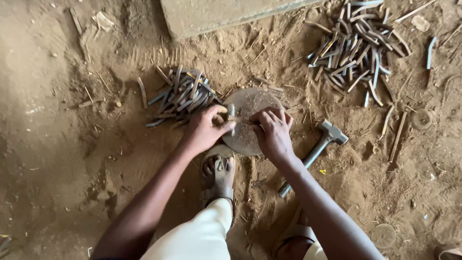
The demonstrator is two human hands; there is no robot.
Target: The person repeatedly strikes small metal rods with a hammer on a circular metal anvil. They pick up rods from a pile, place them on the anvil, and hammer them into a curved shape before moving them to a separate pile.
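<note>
A round, dusty metal block point(250, 108) is set into the sandy ground. A short metal strip point(240, 119) lies across its top. My left hand point(206, 129) pinches the strip's left end, and my right hand point(273, 132) grips its right end. Both hands rest over the near half of the block. A heap of bent metal strips point(185, 95) lies just left of the block, close to my left hand. A hammer point(315, 151) with a metal head lies on the sand to the right of my right hand, untouched.
A bigger heap of metal strips point(353, 48) lies at the upper right, with loose strips point(397, 137) scattered near it. A concrete slab point(216, 14) stands at the top. My sandalled foot point(219, 175) sits just below the block.
</note>
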